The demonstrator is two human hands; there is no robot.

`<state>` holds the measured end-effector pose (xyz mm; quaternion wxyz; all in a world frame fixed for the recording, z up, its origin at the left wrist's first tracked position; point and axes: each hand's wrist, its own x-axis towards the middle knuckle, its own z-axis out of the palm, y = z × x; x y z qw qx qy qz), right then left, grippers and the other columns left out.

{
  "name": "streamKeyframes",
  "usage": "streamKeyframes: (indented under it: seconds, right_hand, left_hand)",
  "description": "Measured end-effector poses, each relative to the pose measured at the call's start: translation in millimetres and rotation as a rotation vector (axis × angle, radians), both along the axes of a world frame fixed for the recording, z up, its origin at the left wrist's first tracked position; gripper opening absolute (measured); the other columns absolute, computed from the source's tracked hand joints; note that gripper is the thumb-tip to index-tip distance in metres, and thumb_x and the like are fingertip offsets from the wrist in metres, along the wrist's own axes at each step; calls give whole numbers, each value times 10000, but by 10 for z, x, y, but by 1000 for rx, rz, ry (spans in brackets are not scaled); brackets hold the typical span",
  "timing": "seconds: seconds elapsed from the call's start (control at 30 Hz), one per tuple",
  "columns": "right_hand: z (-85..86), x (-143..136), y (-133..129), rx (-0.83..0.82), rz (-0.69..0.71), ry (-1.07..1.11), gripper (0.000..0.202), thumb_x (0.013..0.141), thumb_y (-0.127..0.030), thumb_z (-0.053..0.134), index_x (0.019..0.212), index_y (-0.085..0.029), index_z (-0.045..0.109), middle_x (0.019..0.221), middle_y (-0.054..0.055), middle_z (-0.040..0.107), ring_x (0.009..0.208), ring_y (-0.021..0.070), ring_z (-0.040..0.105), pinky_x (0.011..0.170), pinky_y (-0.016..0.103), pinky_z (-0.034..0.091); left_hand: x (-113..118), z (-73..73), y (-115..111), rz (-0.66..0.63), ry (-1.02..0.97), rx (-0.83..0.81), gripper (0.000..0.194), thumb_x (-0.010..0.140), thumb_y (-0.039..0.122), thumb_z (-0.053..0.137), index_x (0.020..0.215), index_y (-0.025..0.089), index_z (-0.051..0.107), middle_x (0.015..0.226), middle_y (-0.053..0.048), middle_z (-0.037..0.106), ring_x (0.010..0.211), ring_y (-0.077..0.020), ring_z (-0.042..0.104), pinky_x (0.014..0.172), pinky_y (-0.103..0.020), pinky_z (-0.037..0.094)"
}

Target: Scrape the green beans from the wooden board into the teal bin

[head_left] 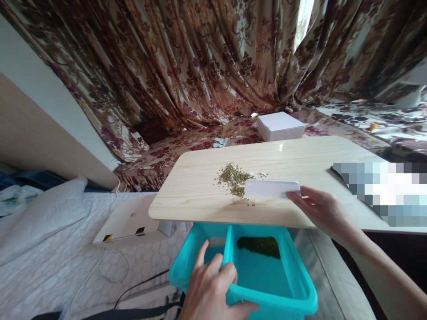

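My right hand (316, 206) pinches one end of a white rectangular piece (271, 188), perhaps a small tray or lid, low over the table. Its far end touches a scattered pile of small green beans (233, 175), which look like mung beans. Below the table's front edge is a teal two-compartment bin (308, 293). My left hand (213, 282) grips its near rim, index finger stretched over the left compartment, other fingers bent near the divider. Dark green beans (260, 246) lie at the back of the right compartment. Some pale grains (216, 242) show in the left one, partly hidden by my hand.
The light wooden table (200, 211) has a dark-edged, pixelated item (383, 191) at its right. Behind it stands a white box (282, 126) before patterned curtains (200, 66). A white carton (130, 220) and cables lie on the bed at left, near a pillow (50, 213).
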<state>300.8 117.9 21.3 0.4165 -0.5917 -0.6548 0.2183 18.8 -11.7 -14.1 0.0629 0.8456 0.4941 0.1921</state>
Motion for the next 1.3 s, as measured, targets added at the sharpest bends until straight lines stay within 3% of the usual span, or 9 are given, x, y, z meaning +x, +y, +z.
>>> streamKeyframes:
  seconds: [0.6, 0.8, 1.0, 1.17, 1.3]
  right_hand:
    - [-36, 52, -106, -29, 49, 94, 379, 753, -554, 609, 778, -211, 769, 662, 44, 766, 596, 243, 728, 463, 263, 493]
    - [-52, 138, -225, -60, 83, 66, 373, 779, -521, 610, 870, -196, 770, 787, 63, 790, 700, 260, 744, 545, 281, 539]
    - [-18, 35, -222, -13, 8, 62, 353, 757, -533, 596, 712, -211, 734, 632, 38, 752, 537, 227, 701, 451, 263, 489]
    - [12, 46, -270, -31, 4, 68, 361, 748, -533, 598, 732, -203, 746, 649, 48, 749, 559, 232, 699, 477, 274, 507]
    - [12, 106, -309, -48, 16, 94, 389, 742, -556, 600, 738, -203, 763, 683, 55, 758, 630, 252, 711, 502, 285, 526]
  left_hand:
    - [13, 32, -52, 51, -36, 7, 427, 628, 408, 875, 707, 229, 496, 678, 80, 500, 675, -173, 640, 1020, -668, 424]
    - [15, 46, -88, 127, -51, 4, 427, 612, 418, 880, 694, 226, 508, 688, 74, 527, 714, -194, 658, 1025, -669, 419]
    - [-17, 41, -63, 121, -45, -8, 380, 653, 433, 842, 725, 233, 527, 708, 72, 544, 718, -189, 652, 1046, -664, 400]
    - [97, 34, -54, 166, -88, 17, 393, 606, 390, 872, 689, 228, 524, 690, 73, 532, 720, -189, 645, 1050, -660, 396]
    - [206, -63, -67, 213, -111, 40, 425, 546, 372, 911, 675, 223, 534, 701, 62, 538, 751, -204, 645, 1036, -653, 414]
